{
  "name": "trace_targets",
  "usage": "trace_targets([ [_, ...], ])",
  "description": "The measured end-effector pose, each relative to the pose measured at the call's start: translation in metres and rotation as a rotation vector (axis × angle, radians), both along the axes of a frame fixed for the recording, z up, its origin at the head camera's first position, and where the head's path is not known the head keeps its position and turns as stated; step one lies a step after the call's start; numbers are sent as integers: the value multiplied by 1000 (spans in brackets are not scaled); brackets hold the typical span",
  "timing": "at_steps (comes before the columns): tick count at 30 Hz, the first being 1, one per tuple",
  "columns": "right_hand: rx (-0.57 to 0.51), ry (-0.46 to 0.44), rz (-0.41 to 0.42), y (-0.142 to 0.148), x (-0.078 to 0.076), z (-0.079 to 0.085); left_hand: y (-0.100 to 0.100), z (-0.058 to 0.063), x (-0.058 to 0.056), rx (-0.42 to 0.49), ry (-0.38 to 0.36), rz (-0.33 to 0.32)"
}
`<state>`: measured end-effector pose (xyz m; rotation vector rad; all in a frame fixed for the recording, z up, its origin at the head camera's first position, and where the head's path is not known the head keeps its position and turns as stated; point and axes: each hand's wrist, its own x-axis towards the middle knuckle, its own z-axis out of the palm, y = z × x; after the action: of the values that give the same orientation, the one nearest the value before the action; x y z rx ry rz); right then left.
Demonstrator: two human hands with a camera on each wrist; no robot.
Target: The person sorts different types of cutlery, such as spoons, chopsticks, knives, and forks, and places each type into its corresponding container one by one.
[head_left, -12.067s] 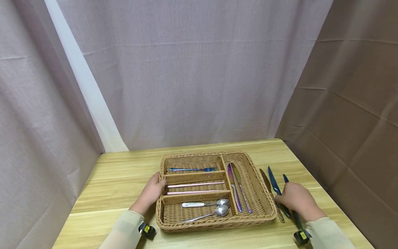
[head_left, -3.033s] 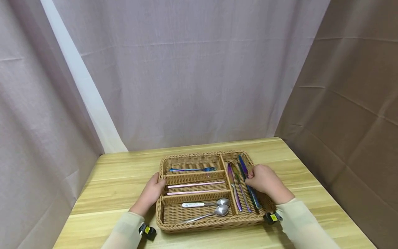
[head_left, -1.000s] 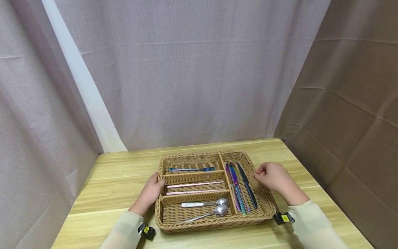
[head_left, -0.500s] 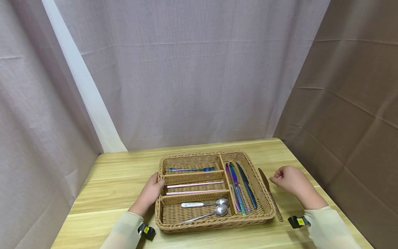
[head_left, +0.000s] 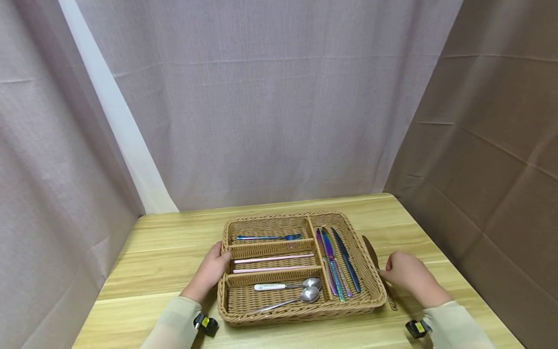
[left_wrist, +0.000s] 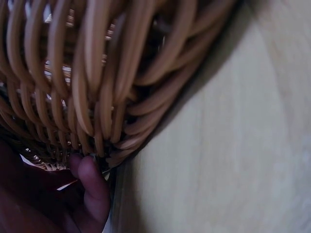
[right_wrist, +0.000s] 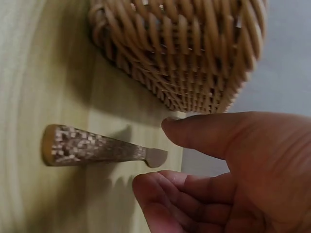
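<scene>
My left hand [head_left: 212,268] grips the left rim of a wicker cutlery basket [head_left: 270,320], thumb over the edge; in the left wrist view its fingers [left_wrist: 95,191] lie against the woven wall. A bronze table knife [head_left: 369,249] with a patterned handle lies on the table just right of the basket. My right hand [head_left: 411,276] is over this knife. In the right wrist view, thumb and fingers stand apart on either side of the knife [right_wrist: 102,147], not closed on it. Several knives [head_left: 344,254], purple, gold and blue, lie lengthwise in the basket's right compartment.
The basket's left side has three compartments: a blue fork [head_left: 266,238] at the back, pink chopsticks [head_left: 274,259] in the middle, two spoons [head_left: 309,294] in front. Grey curtains [head_left: 279,121] stand behind the wooden table [head_left: 174,242], a brown one [head_left: 492,145] at right.
Two blue knives, earlier on the table at right, now lie in the basket's right compartment. My right hand has left the basket and come down at the bronze knife. The left hand stays put.
</scene>
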<state>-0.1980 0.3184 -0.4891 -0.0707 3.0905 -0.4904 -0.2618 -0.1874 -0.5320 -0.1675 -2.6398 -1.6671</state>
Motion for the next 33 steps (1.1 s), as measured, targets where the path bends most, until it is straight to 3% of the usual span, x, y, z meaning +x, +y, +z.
trace_targets([
  [9,22,-36,-6,-2,6,-9,1,2,2,7,3,1],
  [20,53,-23,-5,-5,2,-17,1,0,0,7,5,3],
  [33,54,-27,-11,-9,4,-15,0,-1,1,17,1,5],
])
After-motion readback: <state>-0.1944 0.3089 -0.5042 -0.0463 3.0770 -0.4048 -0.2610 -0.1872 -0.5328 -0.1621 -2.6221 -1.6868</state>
